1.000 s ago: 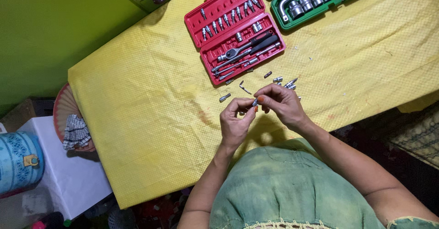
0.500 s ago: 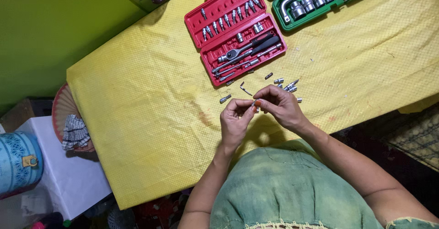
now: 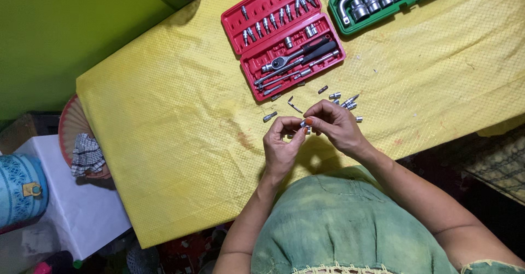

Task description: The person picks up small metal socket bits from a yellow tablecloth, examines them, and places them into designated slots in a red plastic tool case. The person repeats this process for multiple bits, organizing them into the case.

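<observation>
Just pinched — bit (image 3: 302, 123) between hands (image 3: 284, 143).

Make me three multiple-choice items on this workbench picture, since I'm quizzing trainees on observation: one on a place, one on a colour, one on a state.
1. Where does the red tool case lie?
A. on the yellow cloth, beyond the hands
B. on the white stand
C. in the person's lap

2. What colour is the case at the top edge, holding the large sockets?
A. blue
B. green
C. black

3. How is the red tool case?
A. shut
B. upside down
C. open, tools showing

Answers: 1 A, it rests on the cloth above the left hand and right hand, which pinch a small metal bit. 2 B, its shell is green. 3 C, its lid lies flat with rows of bits visible.
</observation>
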